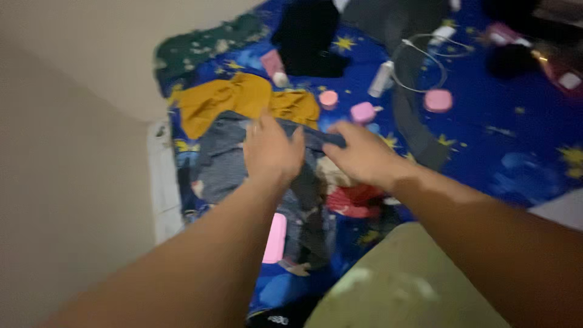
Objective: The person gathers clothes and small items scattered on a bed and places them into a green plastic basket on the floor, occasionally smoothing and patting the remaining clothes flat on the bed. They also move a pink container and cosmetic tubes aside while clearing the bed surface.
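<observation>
Both hands are out over the bed: the left hand point(270, 149) pinches the top edge of a grey garment point(225, 161), and the right hand point(361, 155) grips that same edge further along. The garment hangs limp between the 2 hands over the blue star-patterned sheet point(486, 140), so it looks soft and light, best held by the hem. Just beyond lies a mustard cloth point(237, 100), with pink jars point(363, 112) nearby.
</observation>
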